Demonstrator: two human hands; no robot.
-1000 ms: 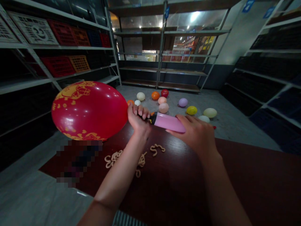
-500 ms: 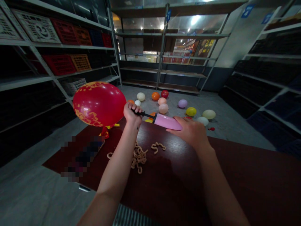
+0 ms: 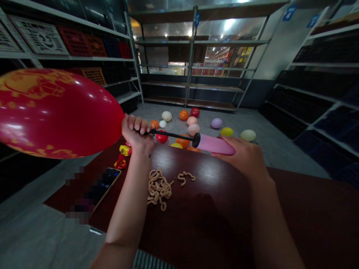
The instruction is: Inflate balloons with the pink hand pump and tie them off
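Observation:
A large red balloon (image 3: 64,116) with yellow printed figures swells out from my left hand (image 3: 137,130). That hand is closed round the black end of a balloon pump (image 3: 214,144), at the balloon's neck; the neck itself is hidden by my fingers. A long stretch of the pump's black rod shows between my hands. On the right, my right hand (image 3: 242,153) grips the pink barrel. Both hands are above the dark brown table (image 3: 213,209).
Tan curly strands (image 3: 159,188) are heaped on the table, with a smaller piece (image 3: 185,177) beside them. A phone (image 3: 108,183) and red-and-yellow wrappers (image 3: 121,161) lie at left. Several balloons, including a purple one (image 3: 216,123), rest on the floor before metal shelves (image 3: 190,56).
My hands have drawn apart, exposing more of the black rod. The red balloon has moved left with my left hand and looks bigger.

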